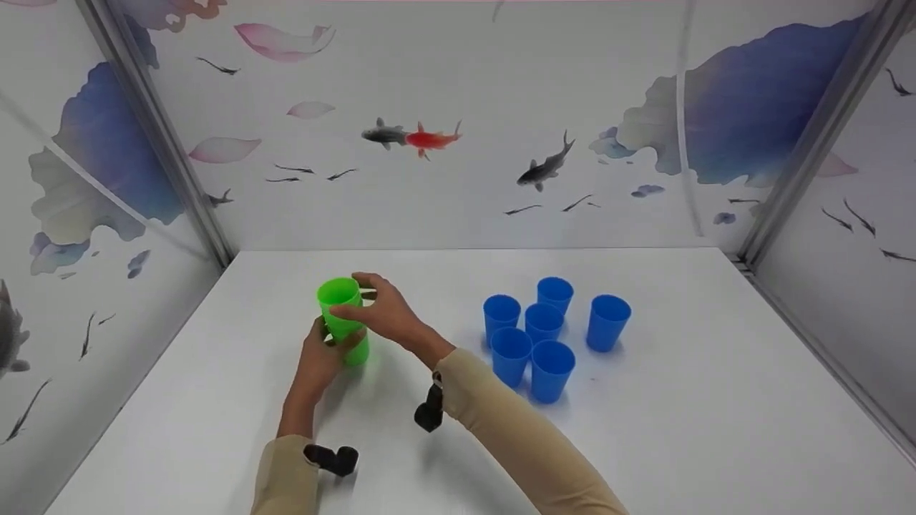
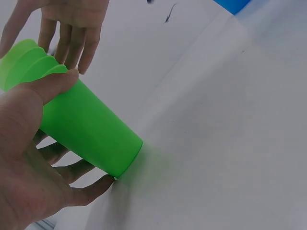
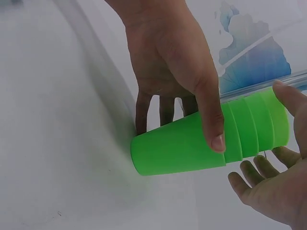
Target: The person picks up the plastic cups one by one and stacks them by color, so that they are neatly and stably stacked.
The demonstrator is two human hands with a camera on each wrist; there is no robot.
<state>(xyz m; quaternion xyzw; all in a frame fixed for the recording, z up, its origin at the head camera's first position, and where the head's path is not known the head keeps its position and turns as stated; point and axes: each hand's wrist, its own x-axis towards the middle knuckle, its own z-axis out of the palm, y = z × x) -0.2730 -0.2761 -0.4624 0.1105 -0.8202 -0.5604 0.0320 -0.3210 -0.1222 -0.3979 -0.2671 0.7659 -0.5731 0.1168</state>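
Note:
A stack of nested green plastic cups (image 1: 345,330) stands upright on the left part of the table, its stepped rims showing in both wrist views. My left hand (image 1: 320,357) holds the lower part, thumb on one side and fingers around the other. In the left wrist view the bottom cup (image 2: 96,129) reaches down to the tabletop. Around the topmost rim is my right hand (image 1: 386,309), thumb on the near side and index finger across on the far side. Its other fingers (image 3: 252,170) spread beside the stack in the right wrist view.
Several blue cups (image 1: 551,372) stand upright and separate right of centre on the white table (image 1: 680,429). One blue cup (image 1: 608,323) sits a little apart to the right. Printed panels with fish (image 1: 433,139) enclose the table at the back and sides.

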